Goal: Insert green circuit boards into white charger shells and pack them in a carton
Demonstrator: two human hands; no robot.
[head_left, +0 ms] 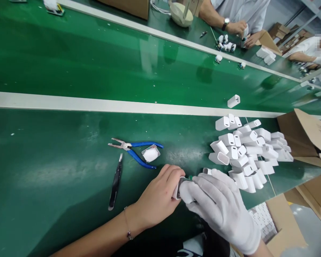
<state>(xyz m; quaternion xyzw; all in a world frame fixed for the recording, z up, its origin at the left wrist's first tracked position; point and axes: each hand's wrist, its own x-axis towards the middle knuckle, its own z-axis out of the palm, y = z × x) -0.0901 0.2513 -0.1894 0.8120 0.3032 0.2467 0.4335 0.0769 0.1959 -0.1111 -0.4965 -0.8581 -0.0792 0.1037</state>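
My bare left hand [159, 196] is closed round a white charger housing [176, 192], its open end turned to the right. My right hand [216, 205], in a white glove, pinches a small circuit board [189, 177] at that opening. Only a green edge of the board shows; the gloved fingers cover the rest, and how deep it sits I cannot tell. Beyond my hands lie blue-handled pliers [126, 145] with their jaws apart. A small white-topped part [151, 154] rests between the handles. Black tweezers [115, 184] lie left of my left hand.
White charger housings [240, 151] are heaped at the right, beside an open cardboard box [299, 137]. Another carton [286, 228] with white pieces stands below the table edge. Across the green belt [96, 64], a co-worker's hands [238, 30] handle a white part. One housing [233, 101] sits on the belt.
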